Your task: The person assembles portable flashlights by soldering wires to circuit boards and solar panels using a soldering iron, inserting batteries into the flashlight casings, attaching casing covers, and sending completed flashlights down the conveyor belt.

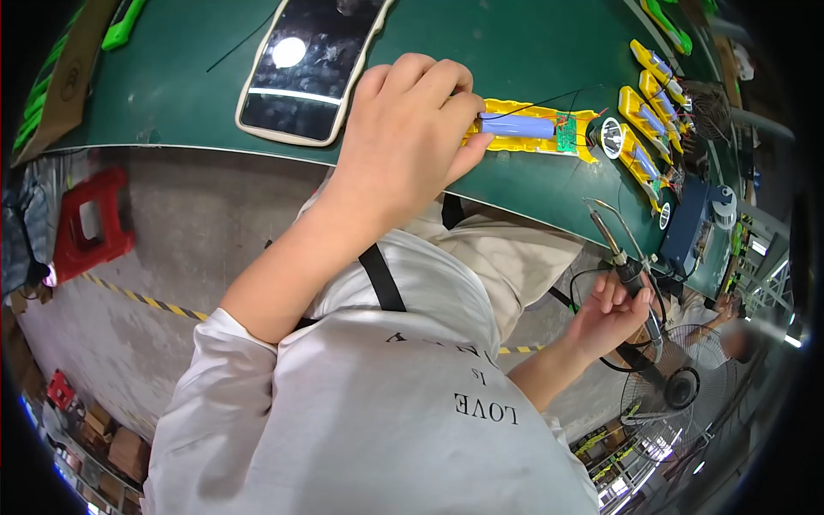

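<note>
My left hand (pixel 414 129) is closed on the left end of a yellow flashlight half-shell (pixel 536 142) on the green table, with its fingertips partly hidden. Inside the shell lie a blue cylindrical battery (pixel 518 126) and a small green circuit board (pixel 566 135). Thin wires run over them, and a round reflector lamp head (pixel 610 137) sits at the shell's right end. Off the table's front edge, my right hand (pixel 614 300) grips the dark handle of a soldering iron (pixel 631 273). Its tip points up toward the table, with a curved metal tube alongside.
A phone (pixel 313 64) lies left of the shell. Several more yellow shells with batteries (pixel 648 120) line the right side, near a blue machine with a reel (pixel 691 227). A fan (pixel 682 388) stands lower right, close to a person. A red stool (pixel 93 227) is at left.
</note>
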`<control>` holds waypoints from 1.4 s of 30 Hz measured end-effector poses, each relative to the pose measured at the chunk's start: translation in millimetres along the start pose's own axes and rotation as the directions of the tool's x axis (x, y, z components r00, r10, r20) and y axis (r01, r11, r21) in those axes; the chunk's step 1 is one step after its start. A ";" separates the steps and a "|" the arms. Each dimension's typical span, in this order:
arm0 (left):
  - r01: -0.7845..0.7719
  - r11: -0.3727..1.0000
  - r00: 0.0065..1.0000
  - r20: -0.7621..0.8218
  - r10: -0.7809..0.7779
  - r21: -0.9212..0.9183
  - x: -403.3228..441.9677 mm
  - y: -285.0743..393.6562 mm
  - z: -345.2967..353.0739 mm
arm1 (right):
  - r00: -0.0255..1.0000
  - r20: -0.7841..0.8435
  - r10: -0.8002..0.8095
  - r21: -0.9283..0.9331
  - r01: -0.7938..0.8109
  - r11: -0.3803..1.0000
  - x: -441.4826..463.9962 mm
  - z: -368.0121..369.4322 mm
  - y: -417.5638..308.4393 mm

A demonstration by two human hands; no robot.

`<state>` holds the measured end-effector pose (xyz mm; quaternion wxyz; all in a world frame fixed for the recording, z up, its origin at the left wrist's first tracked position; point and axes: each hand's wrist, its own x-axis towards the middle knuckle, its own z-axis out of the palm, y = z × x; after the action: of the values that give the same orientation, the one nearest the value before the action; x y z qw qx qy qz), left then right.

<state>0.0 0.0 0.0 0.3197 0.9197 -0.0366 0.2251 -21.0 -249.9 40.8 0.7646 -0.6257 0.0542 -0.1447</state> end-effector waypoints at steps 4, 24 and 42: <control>-0.050 0.999 0.999 -0.015 0.050 0.015 3.4 1.2 -2.1 | 1.000 0.002 -0.003 -0.044 0.004 0.999 -0.5 -1.1 2.3; -0.032 0.988 0.997 0.062 0.042 -0.153 8.3 -4.7 -1.4 | 0.994 -0.085 -0.062 -0.011 0.062 0.998 16.9 -1.5 -5.2; 0.047 0.969 0.993 0.114 -0.019 -0.243 10.9 -4.5 0.1 | 0.992 -0.106 -0.061 -0.024 0.059 0.998 19.5 -4.4 -1.4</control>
<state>10.8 4.4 2.1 0.4320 0.8847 -0.0664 0.1623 -3.8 -259.9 43.1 0.7495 -0.6261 0.0777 -0.2006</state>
